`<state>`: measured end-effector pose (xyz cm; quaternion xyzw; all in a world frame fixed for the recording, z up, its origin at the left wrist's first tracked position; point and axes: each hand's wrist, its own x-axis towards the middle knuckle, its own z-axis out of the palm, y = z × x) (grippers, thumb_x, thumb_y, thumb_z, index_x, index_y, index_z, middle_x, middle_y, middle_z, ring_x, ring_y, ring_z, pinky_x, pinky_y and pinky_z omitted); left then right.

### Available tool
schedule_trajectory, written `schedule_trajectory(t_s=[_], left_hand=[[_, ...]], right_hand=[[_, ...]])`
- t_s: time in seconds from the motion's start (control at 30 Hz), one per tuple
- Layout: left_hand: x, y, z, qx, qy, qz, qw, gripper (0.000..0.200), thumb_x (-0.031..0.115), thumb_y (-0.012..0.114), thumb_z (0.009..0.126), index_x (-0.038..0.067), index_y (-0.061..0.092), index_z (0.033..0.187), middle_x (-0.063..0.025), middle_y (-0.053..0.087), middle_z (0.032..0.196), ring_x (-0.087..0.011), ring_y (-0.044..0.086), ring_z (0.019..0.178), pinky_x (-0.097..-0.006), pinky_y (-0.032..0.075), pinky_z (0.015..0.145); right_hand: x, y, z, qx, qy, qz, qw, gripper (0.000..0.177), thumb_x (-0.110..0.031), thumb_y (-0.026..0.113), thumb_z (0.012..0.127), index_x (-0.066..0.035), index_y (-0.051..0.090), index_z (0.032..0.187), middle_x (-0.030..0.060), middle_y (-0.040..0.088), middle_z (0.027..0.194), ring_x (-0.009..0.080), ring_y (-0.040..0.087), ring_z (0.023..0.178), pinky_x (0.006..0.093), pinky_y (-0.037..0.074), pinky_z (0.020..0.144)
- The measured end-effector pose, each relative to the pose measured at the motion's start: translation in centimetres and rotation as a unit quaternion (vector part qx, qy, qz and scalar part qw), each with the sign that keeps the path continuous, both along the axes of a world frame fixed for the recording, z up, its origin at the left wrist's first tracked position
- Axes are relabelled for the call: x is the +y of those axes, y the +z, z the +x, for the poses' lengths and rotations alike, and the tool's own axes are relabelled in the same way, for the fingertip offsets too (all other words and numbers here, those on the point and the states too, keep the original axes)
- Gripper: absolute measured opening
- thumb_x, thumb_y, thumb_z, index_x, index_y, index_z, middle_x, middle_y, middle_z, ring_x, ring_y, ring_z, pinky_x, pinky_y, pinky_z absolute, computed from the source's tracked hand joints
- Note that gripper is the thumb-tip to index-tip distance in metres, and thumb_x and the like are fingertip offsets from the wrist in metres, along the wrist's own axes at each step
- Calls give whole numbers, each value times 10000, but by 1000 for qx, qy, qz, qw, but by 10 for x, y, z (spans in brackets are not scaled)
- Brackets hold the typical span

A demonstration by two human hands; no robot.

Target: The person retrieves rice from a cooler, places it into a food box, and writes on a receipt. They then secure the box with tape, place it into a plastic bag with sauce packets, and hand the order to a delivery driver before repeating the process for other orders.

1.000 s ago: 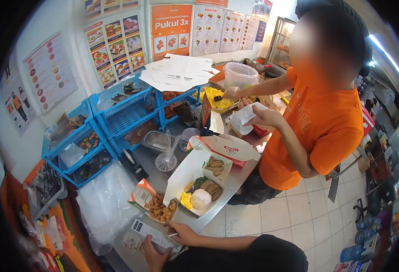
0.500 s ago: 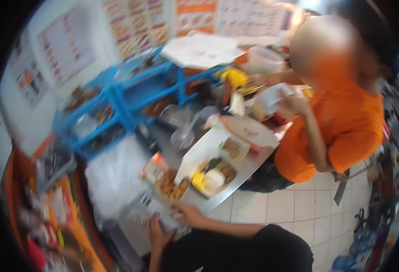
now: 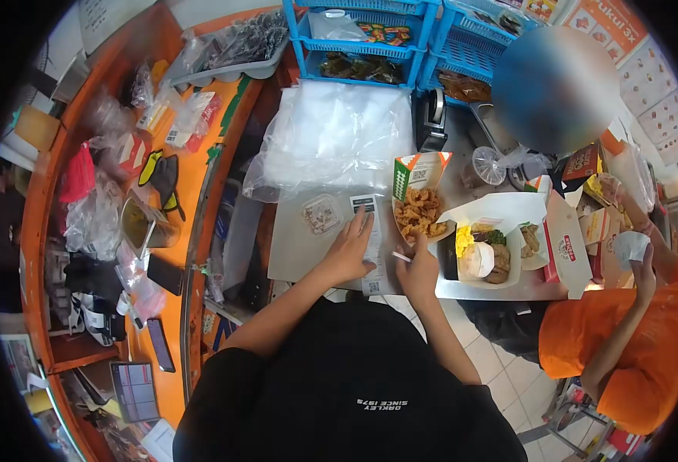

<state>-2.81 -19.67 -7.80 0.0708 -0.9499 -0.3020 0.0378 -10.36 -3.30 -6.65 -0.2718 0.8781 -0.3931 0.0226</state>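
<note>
My left hand lies with its fingers spread on a long printed receipt on the metal counter. Left of the receipt sits a small clear plastic tub with reddish bits in it. My right hand is closed round a thin white pen, whose end points toward the receipt. Just beyond that hand stands an open carton of fried pieces. To its right, an open white meal box holds rice, yellow food, greens and brown meat.
A stack of clear plastic bags and a black tape dispenser lie beyond my hands. Blue racks stand behind. At right, a co-worker in an orange shirt holds a white item. An orange shelf runs along the left.
My view has swung left and down, so my hands now appear mid-frame. My left hand rests on the receipt, and the pen in my right hand is plainly visible.
</note>
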Motion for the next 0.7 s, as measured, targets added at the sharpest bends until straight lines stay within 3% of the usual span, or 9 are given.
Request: schedule_trajectory(t_s=[0.07,0.13,0.3,0.4,0.47,0.5,0.57,0.7], left_hand=[[-1,4,-8,-40,6,21,999,962,242,808,628,-54,291,1383,-238,315,1398,-395,334,1267,-459,305,1063],[-1,13,-12,-118,-67,-57,989,928,294,806,632,-78,346,1346,-240,315,1403,-382,326,1280,-446,311,1051],[9,7,-5,-77,-71,-92,990,710,330,756,693,-29,480,1240,-199,420,1325,-327,371,1242,-427,336,991],[9,-7,1,-39,-63,-102,992,657,338,724,727,-35,495,1217,-195,444,1289,-324,381,1229,-424,312,1003],[8,-6,3,-33,-67,-89,993,647,339,709,745,-49,491,1214,-207,450,1274,-332,388,1221,-430,296,1017],[6,-1,3,-61,-75,-75,993,644,332,711,743,-41,492,1219,-205,453,1275,-333,383,1231,-429,285,1032],[3,0,5,-88,-84,-61,991,641,326,713,741,-33,492,1223,-202,456,1275,-333,379,1241,-429,275,1047],[1,-2,4,-106,-87,-63,989,685,291,722,733,-16,441,1276,-190,441,1298,-338,357,1271,-435,274,1065]], right_hand=[[-6,-2,-7,38,-2,9,999,232,-126,643,808,-52,552,1009,154,601,649,338,597,576,419,453,524],[-11,-3,-13,75,-2,18,997,205,-123,644,804,-48,564,977,150,599,654,335,591,573,422,455,529],[-45,19,-22,113,89,7,990,115,-106,654,755,-38,572,797,145,596,725,333,609,668,413,477,580],[-84,23,-34,145,140,50,978,143,-58,651,692,-8,578,804,161,590,766,344,624,711,408,509,591],[-112,14,-46,155,138,154,966,138,-64,617,741,-2,587,860,189,595,823,356,631,677,387,529,607],[-123,9,-49,153,138,155,966,138,-64,617,741,-2,587,860,189,595,823,356,631,677,387,529,607],[-140,4,-49,229,101,264,932,195,-73,632,733,-1,566,901,168,595,874,297,656,667,328,548,591],[-150,0,-47,278,74,376,881,253,-72,646,722,-13,546,947,138,593,897,245,668,679,277,553,588]])
